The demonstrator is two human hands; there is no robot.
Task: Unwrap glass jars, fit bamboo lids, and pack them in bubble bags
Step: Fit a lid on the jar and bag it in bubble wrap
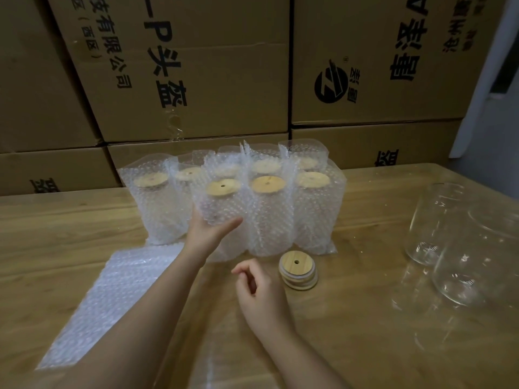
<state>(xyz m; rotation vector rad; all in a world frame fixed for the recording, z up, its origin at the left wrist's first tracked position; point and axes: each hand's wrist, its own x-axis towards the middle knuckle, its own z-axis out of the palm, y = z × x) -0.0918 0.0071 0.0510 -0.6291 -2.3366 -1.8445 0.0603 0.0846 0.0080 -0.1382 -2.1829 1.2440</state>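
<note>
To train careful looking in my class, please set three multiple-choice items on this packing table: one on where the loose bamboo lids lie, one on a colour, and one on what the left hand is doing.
1. Where is the stack of loose lids?
A on the floor
B on the table, just right of the right hand
C on a chair

2. What colour is its top?
A blue
B black
C light wood tan

3. What is the left hand doing?
A holding a bagged jar
B lying flat on the table
C holding a pen

Key: 1 B, the stack sits on the wood close beside that hand. 2 C, the top lid shows pale bamboo. 3 A, the hand clasps that jar's side.
</note>
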